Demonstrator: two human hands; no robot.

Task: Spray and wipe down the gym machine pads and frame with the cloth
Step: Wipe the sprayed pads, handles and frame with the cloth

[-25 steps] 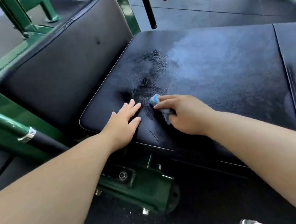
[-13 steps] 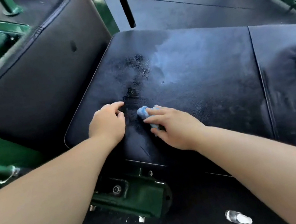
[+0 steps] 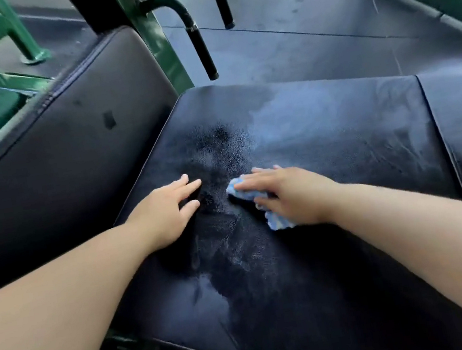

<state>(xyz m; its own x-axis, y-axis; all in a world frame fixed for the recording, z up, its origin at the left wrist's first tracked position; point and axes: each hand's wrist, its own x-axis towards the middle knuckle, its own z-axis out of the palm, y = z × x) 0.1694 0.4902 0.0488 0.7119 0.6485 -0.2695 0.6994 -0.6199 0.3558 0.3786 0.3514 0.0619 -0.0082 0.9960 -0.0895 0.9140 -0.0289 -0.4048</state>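
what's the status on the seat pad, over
Left hand flat on the seat pad. Right hand pressing the blue cloth onto it, fingers straight. Wet spray patch beyond the cloth. Nothing in the way.

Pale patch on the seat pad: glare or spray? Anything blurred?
Head view: the pale sheen on the seat pad looks like glare, the dark speckles by the left hand like spray; the right hand and cloth are motion-blurred; wide-angle distortion bends the frame.
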